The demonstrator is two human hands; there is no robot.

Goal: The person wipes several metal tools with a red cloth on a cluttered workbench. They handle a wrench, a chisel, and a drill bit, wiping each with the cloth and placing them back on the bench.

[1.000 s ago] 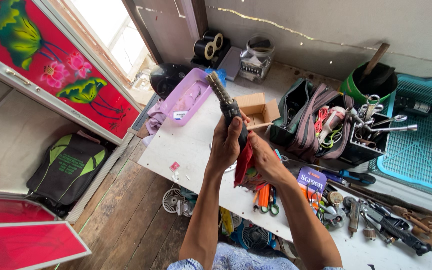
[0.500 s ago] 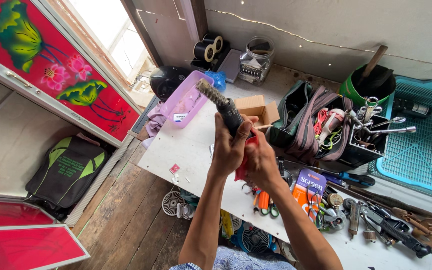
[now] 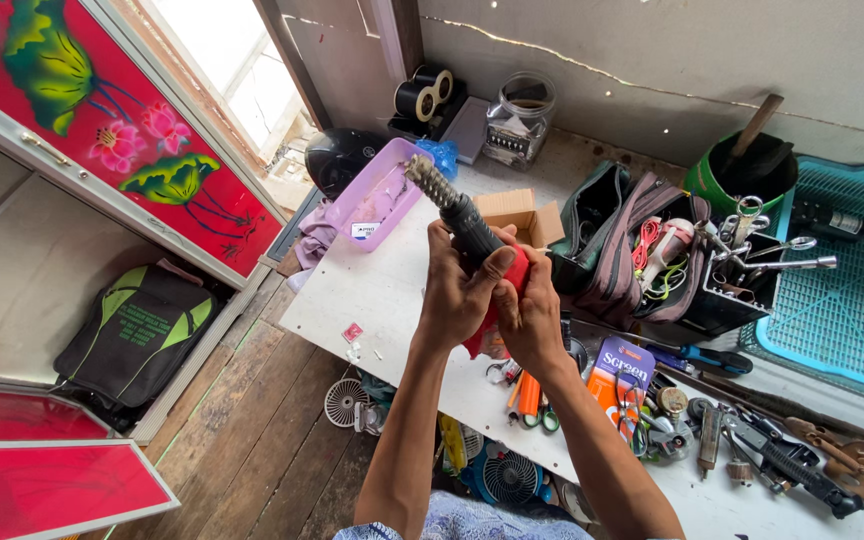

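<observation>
Purple tray (image 3: 377,195) at far left of white table (image 3: 372,290). Left hand (image 3: 457,290) grasps black heat gun (image 3: 462,220) (nozzle tilted up-left), raised above the table. Right hand (image 3: 532,315) clenched on its red handle (image 3: 514,275). Open tool bag (image 3: 622,255) to the right, then teal basket (image 3: 842,300).

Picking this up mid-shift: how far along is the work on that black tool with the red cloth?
Done: nothing looks finished. In hand: both hands, left hand and right hand, grip the black tool above the white table, a red cloth wrapped round its handle. Left: the tool's metal tip is bare; pliers lie unused.
</observation>
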